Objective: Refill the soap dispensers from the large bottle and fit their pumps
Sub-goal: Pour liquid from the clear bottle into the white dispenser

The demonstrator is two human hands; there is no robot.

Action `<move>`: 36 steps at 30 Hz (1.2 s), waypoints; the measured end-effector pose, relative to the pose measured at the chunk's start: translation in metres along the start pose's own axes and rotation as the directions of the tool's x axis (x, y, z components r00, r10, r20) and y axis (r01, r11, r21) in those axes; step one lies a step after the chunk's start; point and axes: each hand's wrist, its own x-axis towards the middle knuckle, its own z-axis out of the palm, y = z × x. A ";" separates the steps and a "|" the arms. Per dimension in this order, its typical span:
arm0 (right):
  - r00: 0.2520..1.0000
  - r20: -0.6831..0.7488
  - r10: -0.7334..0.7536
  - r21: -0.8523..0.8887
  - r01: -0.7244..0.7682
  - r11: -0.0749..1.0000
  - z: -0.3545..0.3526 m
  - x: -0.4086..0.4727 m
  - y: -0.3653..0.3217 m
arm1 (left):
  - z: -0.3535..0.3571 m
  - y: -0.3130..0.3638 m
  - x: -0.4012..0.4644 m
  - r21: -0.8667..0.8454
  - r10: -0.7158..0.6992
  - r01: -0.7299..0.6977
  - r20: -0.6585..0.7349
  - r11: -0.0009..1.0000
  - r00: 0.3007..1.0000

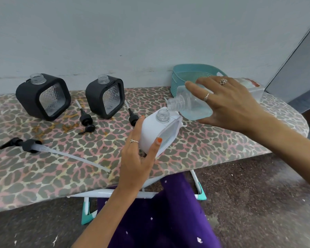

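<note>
Tilting the large bottle [191, 104] over a white dispenser [159, 129], the right hand [229, 102] grasps it; the left hand [138, 158] clasps the dispenser near the leopard-print ironing board's [43, 172] front edge. Pale wall [132, 33] behind.

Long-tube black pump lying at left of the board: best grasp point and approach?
Take the long pump by its black collar, the widest part, from above with fingers across its width. It lies flat on the ironing board, nozzle pointing left, thin tube trailing right; the tube looks too slim and probably flexible for a steady hold.
</note>
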 end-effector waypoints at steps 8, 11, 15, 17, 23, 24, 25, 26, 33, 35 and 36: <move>1.000 -0.004 -0.003 0.003 0.004 1.000 -0.001 0.000 -0.001 | 0.000 -0.002 0.000 -0.021 -0.027 0.027 0.006 0.999 1.000; 1.000 -0.010 -0.001 0.006 0.001 1.000 -0.002 0.000 -0.002 | 0.000 0.000 -0.001 -0.021 -0.025 0.025 0.006 0.999 1.000; 1.000 -0.009 -0.001 0.011 0.001 1.000 -0.002 0.001 -0.002 | -0.001 0.001 0.000 -0.020 -0.023 0.023 0.005 1.000 1.000; 1.000 -0.010 -0.002 0.012 0.002 1.000 -0.002 0.001 -0.003 | -0.001 0.000 0.000 -0.014 -0.020 0.020 0.004 1.000 1.000; 1.000 -0.013 -0.002 0.014 0.002 1.000 -0.002 0.001 -0.003 | -0.001 0.001 -0.001 -0.027 -0.028 0.029 0.010 0.999 1.000; 1.000 -0.014 -0.001 0.015 0.001 1.000 -0.002 0.001 -0.003 | -0.001 0.001 -0.001 -0.024 -0.024 0.024 0.009 0.999 1.000; 1.000 -0.014 0.000 0.015 0.000 1.000 -0.002 0.001 -0.003 | -0.001 0.002 0.000 -0.018 -0.015 0.015 0.007 1.000 1.000; 1.000 -0.014 0.003 0.014 -0.003 1.000 -0.002 0.001 -0.003 | -0.001 0.002 0.000 -0.010 -0.004 0.004 0.005 1.000 1.000; 0.999 -0.031 0.041 0.042 -0.040 0.998 0.000 -0.001 -0.009 | 0.000 0.001 0.001 -0.001 0.002 -0.002 0.007 1.000 1.000; 0.997 -0.039 0.072 0.087 -0.068 0.994 0.002 -0.001 -0.012 | -0.001 0.001 0.001 -0.015 -0.014 0.014 0.010 1.000 1.000; 0.995 -0.041 0.091 0.119 -0.086 0.989 0.002 -0.001 -0.014 | -0.001 0.000 0.001 -0.026 -0.022 0.023 0.012 0.999 1.000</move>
